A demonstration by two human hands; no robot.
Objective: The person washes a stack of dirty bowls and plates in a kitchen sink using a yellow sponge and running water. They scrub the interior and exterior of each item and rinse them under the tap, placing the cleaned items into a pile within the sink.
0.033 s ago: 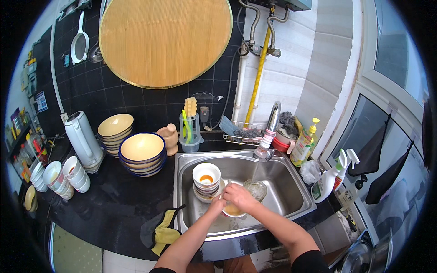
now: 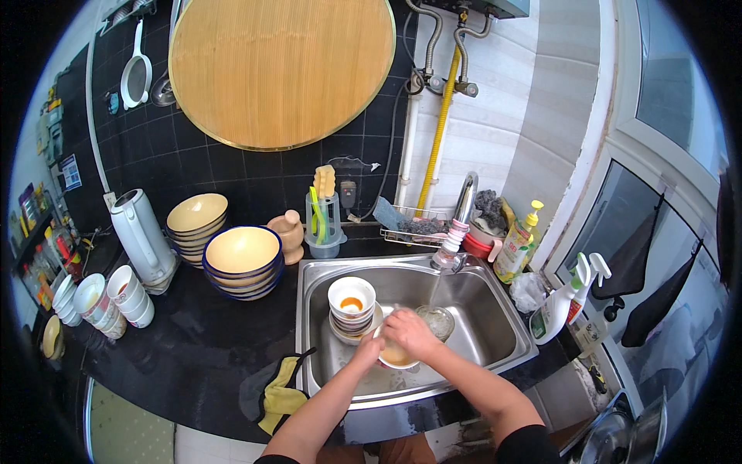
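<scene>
In the front part of the steel sink [image 2: 519,352], my left hand [image 2: 368,353] grips the left rim of a white bowl [image 2: 400,366] holding cloudy brownish liquid. Over that bowl is my right hand [image 2: 411,334], fingers curled and smeared by motion. Something pale shows at its fingertips, too blurred to name. To the left of my hands stands a stack of small white bowls [image 2: 352,294], the top one with an orange-brown residue inside. Water runs from the faucet [image 2: 467,199] near a round clear dish [image 2: 437,322] behind my right hand.
Left of the sink stand stacked cream bowls [image 2: 243,251], a wooden mortar [image 2: 287,236], a kettle [image 2: 141,240] and stacked white cups [image 2: 130,294]. A yellow-and-black cloth [image 2: 282,396] hangs at the front edge. Spray bottles [image 2: 555,311] and a soap bottle [image 2: 516,246] line the right.
My right hand has shifted slightly over the bowl and its fingers are more blurred. My left hand still holds the bowl's rim.
</scene>
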